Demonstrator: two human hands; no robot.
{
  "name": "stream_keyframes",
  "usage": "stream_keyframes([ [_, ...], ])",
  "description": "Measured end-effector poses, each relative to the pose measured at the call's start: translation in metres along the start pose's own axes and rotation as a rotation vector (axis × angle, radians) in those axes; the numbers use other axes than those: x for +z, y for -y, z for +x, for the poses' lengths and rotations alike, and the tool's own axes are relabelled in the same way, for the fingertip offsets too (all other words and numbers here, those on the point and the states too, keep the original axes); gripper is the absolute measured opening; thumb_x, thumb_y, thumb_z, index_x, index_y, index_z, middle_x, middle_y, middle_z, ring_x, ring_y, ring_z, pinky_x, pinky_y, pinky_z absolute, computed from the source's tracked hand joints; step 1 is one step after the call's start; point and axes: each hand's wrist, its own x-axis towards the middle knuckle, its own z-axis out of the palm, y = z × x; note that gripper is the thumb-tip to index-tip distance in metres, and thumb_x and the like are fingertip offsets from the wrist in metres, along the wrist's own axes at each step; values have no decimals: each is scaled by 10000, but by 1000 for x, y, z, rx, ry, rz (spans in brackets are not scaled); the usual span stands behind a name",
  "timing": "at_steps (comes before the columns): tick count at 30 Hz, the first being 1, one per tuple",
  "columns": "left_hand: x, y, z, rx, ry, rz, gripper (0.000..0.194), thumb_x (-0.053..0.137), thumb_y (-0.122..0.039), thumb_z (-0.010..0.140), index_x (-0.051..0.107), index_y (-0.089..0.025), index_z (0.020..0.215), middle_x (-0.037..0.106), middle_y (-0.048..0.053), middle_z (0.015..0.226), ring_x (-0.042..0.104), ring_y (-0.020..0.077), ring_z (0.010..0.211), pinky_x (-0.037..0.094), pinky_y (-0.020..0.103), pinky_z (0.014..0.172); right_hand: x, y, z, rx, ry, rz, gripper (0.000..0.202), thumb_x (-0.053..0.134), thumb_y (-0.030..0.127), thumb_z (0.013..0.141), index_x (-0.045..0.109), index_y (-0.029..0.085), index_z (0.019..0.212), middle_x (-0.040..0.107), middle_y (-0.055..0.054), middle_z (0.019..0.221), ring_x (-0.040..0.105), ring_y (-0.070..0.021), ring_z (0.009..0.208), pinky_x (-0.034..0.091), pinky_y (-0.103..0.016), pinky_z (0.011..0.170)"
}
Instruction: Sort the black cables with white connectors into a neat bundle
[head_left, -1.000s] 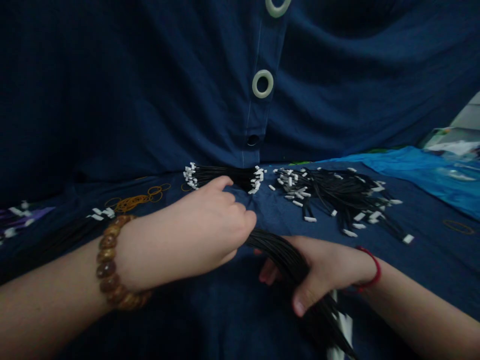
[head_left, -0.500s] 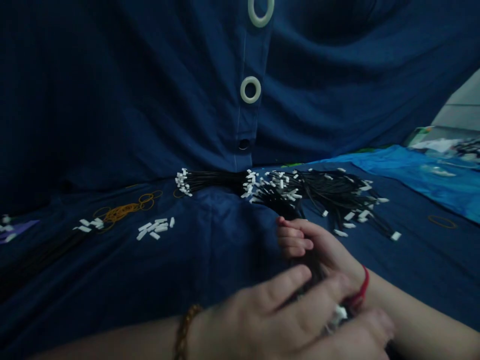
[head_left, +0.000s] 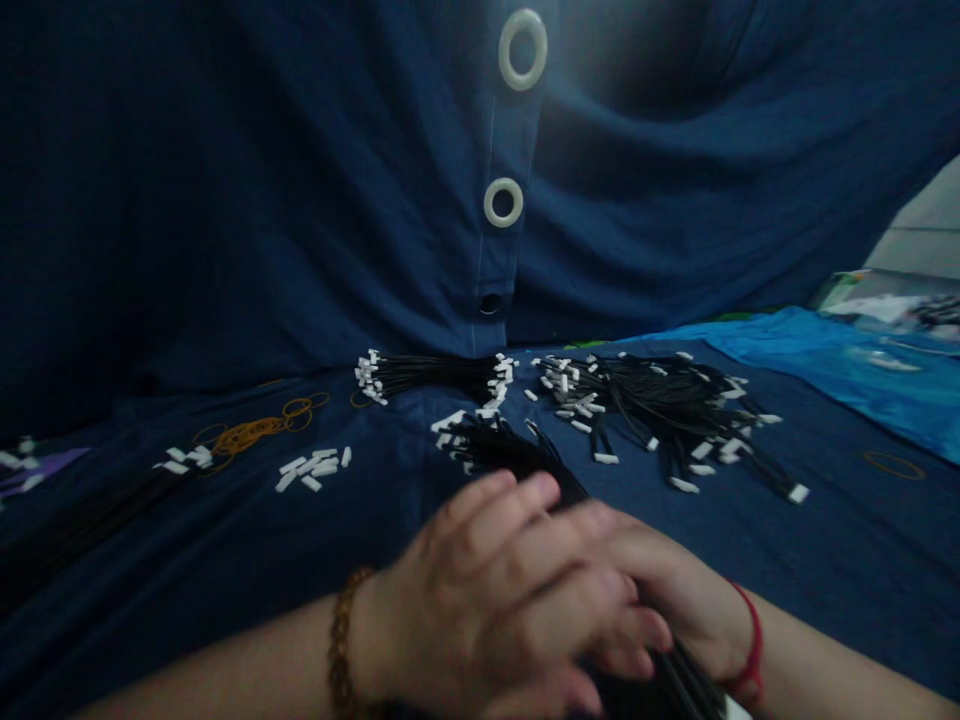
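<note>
A bundle of black cables [head_left: 525, 449] with white connectors runs from the centre down beneath both hands to the bottom right. My right hand [head_left: 667, 570], with a red cord at the wrist, is wrapped round it, its fingers partly covered. Across it lies my left hand [head_left: 487, 590], wearing a beaded bracelet, its fingers spread and slightly blurred over the bundle and the right hand. Behind them a neat cable bundle [head_left: 435, 371] lies crosswise, white connectors at both ends. A loose pile of similar cables [head_left: 652, 395] is to its right.
Orange rubber bands [head_left: 251, 433] and loose white connectors [head_left: 309, 467] lie on the dark blue cloth [head_left: 390, 520] at left. Another cable bundle [head_left: 90, 530] is at the far left. One band [head_left: 894, 464] lies at right, near a bright blue cloth [head_left: 847, 370].
The held bundle's connector end has moved left, away from the loose pile, and sticks out further past the hands. My left hand has moved left and up, over my right hand.
</note>
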Motion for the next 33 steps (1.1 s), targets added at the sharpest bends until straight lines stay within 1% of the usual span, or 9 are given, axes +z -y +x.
stream_keyframes([
  [2, -7, 21, -1, -87, 105, 75, 412, 433, -357, 904, 431, -83, 1212, 487, 116, 1299, 343, 269, 1254, 273, 437, 1065, 2, -8, 0, 105, 16, -112, 139, 601, 186, 774, 479, 151, 831, 389, 87, 471, 331, -28, 317, 360, -126, 357],
  [7, -21, 52, -6, -32, 465, 8, 165, 387, -151, 893, 537, -160, 960, 643, 30, 824, 591, 194, 880, 399, 379, 935, 8, -3, 13, 428, -125, -634, 221, 636, 174, 540, 511, 115, 712, 454, 62, 481, 383, -24, 329, 321, -101, 326],
  [9, -29, 65, -9, -150, 677, 41, 76, 490, -196, 837, 522, -191, 906, 629, 15, 785, 601, 182, 787, 452, 333, 830, 12, 22, 27, 575, -140, -978, 242, 569, 221, 621, 486, 162, 841, 486, 68, 513, 466, -71, 374, 402, -153, 377],
  [11, -34, 89, -7, -270, 858, 122, 135, 551, -211, 781, 503, -213, 908, 639, 6, 818, 612, 186, 774, 470, 295, 736, 16, 58, 49, 521, -160, -1761, 165, 510, 231, 748, 506, 176, 904, 553, 45, 599, 551, -85, 506, 436, -160, 472],
  [14, -31, 146, 2, -410, 869, 275, 179, 492, -219, 813, 489, -188, 990, 640, 59, 839, 619, 227, 743, 466, 326, 660, 17, 119, 100, 366, -346, -2150, 195, 603, 181, 710, 555, 125, 890, 594, -34, 748, 563, -133, 639, 409, -207, 525],
  [18, -2, 228, 16, -565, 862, 414, 259, 416, -252, 893, 472, -127, 1114, 603, 115, 986, 589, 244, 906, 440, 416, 802, 5, 178, 177, 412, -512, -2372, 209, 572, 293, 841, 578, 94, 908, 588, -43, 846, 568, -142, 741, 473, -286, 665],
  [21, 26, 267, 14, -628, 958, 382, 316, 480, -358, 883, 514, -139, 1108, 577, 84, 1058, 573, 208, 928, 456, 417, 813, -16, 190, 215, 500, -571, -2441, 249, 542, 332, 875, 582, 94, 938, 591, -51, 900, 578, -146, 789, 489, -316, 714],
  [27, 66, 287, -17, -748, 1145, 244, 449, 457, -479, 870, 492, -144, 1167, 589, 91, 1051, 595, 200, 877, 480, 402, 775, -71, 167, 230, 373, -625, -2565, 432, 514, 401, 880, 461, 130, 1212, 475, -118, 1194, 504, -233, 1037, 435, -434, 864],
  [33, 75, 293, -13, -800, 1241, 180, 489, 540, -428, 839, 441, -162, 1237, 569, 101, 1121, 582, 225, 947, 469, 424, 811, -79, 166, 237, 404, -620, -2556, 504, 539, 406, 863, 403, 144, 1272, 412, -134, 1267, 494, -247, 1053, 433, -445, 866],
])
